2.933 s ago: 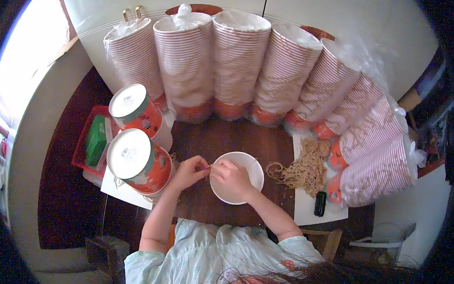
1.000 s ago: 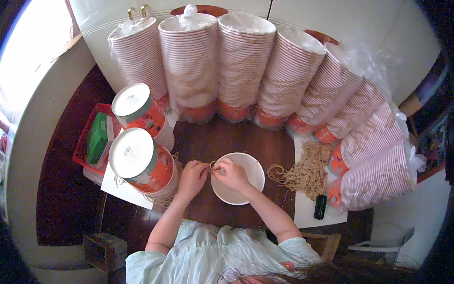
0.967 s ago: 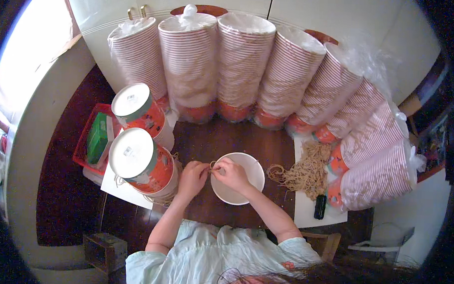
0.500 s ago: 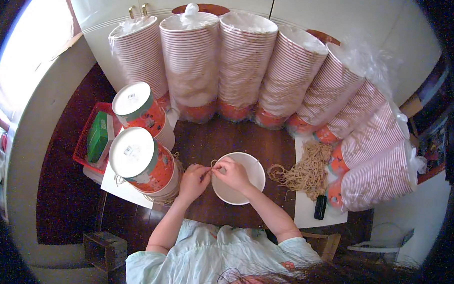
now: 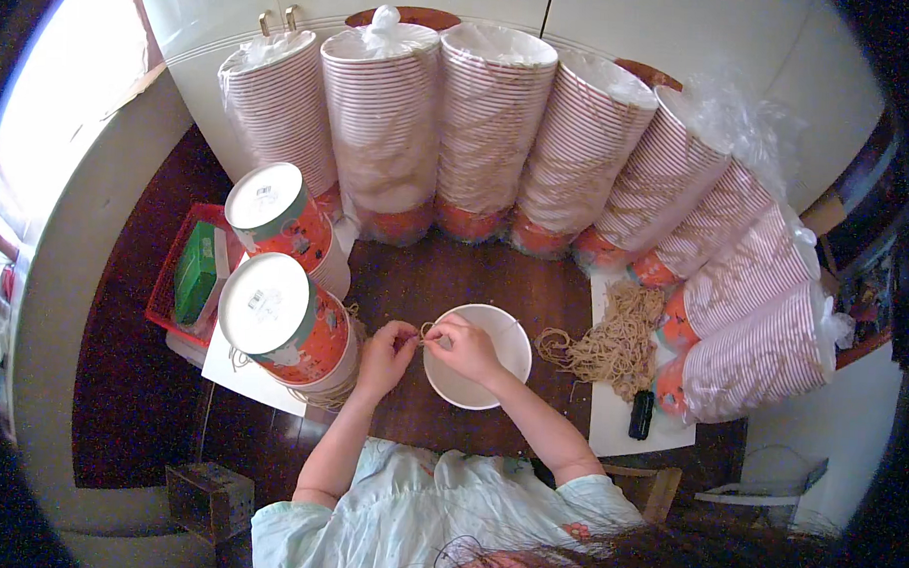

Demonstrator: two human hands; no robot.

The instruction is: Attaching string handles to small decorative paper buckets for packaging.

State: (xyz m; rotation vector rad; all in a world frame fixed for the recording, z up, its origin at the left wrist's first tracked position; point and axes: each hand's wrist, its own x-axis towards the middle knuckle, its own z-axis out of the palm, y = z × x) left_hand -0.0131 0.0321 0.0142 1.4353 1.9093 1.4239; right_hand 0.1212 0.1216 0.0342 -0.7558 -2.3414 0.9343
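Note:
A white paper bucket (image 5: 497,371) stands in front of me on the dark table, its open mouth facing up. My right hand (image 5: 460,346) is over its left part, thumb and fingers pinched on a piece of tan twine (image 5: 424,331) at the left rim. Just outside that rim, my left hand (image 5: 385,358) is closed with its fingertips at the same twine. A small loop of it shows between the two hands. A thin strand crosses the rim at the bucket's far right side. The exact finger grip is small and partly hidden.
Tall plastic-wrapped stacks of paper buckets (image 5: 388,131) curve round the back and right. Two upturned bucket stacks (image 5: 303,334) stand at left, beside a red basket (image 5: 162,299) with a green box (image 5: 201,272). At right lie a twine heap (image 5: 623,335) and a black object (image 5: 641,415).
My left hand has shifted slightly and turned, its fingertips drawing a little away from the right hand's. A twine loop shows more plainly between them. The bucket stays in place.

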